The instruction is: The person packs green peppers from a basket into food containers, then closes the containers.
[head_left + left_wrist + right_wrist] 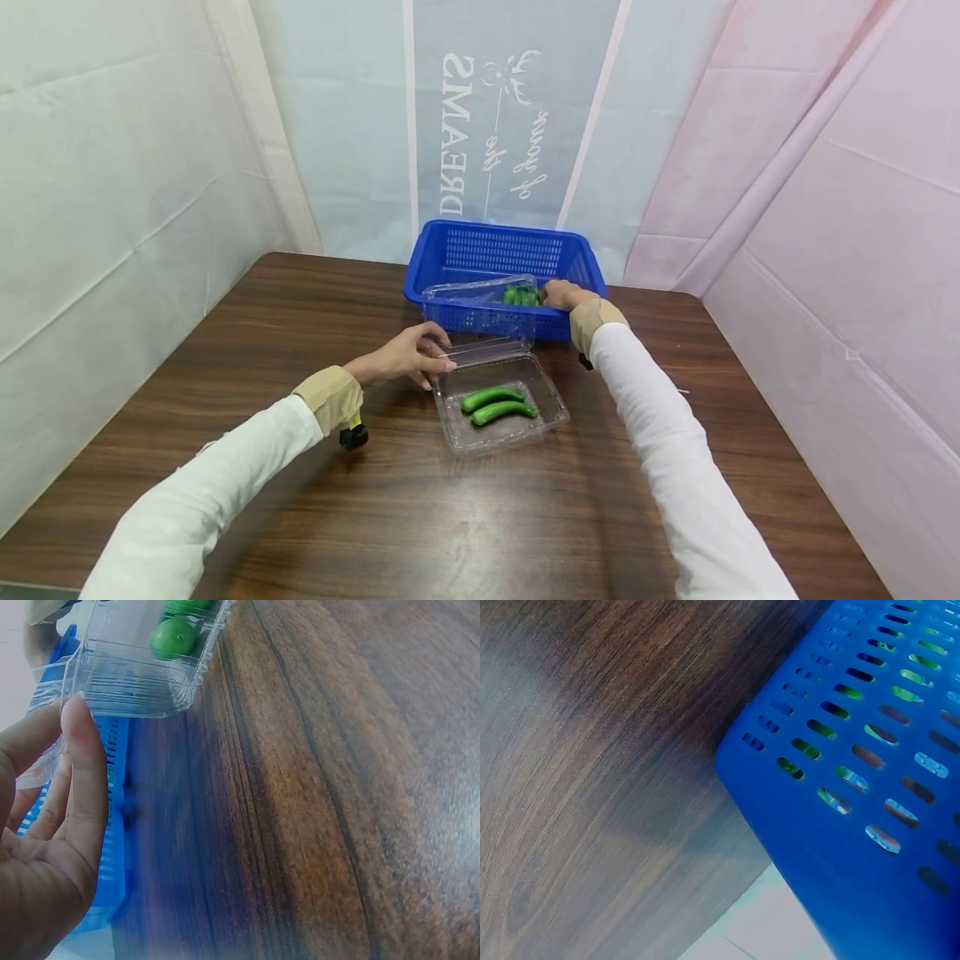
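A clear plastic clamshell box [551, 398] lies on the table with its lid [480, 292] raised against the blue basket. Two slim, curved, glossy green vegetables [498, 402] lie side by side in its base; their rounded ends [174, 637] show in the left wrist view. My left hand [416, 354] pinches the box's left edge near the hinge between thumb and fingers. Over the front wall of the blue plastic basket [502, 236] reaches my right hand [564, 294], beside more green vegetables [520, 296]. Its fingertips are hidden, and the basket wall covers it in the right wrist view.
The basket stands at the back of the brown wooden table [337, 508], close to a printed cloth backdrop [337, 125]. Pale cloth walls [840, 208] rise on both sides. Slots in the basket's side [825, 825] show green and clear plastic behind them.
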Demonstrator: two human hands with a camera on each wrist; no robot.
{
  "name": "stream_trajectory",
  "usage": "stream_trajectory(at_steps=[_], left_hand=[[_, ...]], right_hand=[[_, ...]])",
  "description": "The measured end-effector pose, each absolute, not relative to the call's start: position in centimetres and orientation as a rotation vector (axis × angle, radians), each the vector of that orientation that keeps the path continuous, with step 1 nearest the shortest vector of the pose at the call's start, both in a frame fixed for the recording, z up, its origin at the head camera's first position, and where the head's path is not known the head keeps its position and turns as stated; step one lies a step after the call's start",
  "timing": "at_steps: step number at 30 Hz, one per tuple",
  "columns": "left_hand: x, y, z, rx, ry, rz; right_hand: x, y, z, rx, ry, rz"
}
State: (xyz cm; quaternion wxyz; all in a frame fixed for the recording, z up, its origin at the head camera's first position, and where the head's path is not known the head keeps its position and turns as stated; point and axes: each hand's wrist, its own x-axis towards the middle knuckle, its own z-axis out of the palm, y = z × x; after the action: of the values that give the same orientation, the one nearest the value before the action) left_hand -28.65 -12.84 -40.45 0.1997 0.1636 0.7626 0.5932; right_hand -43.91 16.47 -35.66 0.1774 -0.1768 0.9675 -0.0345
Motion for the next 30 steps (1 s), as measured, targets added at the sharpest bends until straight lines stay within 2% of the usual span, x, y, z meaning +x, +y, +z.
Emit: stream_trajectory(at_steps=[30], left_hand=[[-28.2, -12.9, -39.8, 0.471, 2.066, 1.659]], right_hand=[[-42.8, 16.4, -35.0, -0.445, 2.781, -0.210]])
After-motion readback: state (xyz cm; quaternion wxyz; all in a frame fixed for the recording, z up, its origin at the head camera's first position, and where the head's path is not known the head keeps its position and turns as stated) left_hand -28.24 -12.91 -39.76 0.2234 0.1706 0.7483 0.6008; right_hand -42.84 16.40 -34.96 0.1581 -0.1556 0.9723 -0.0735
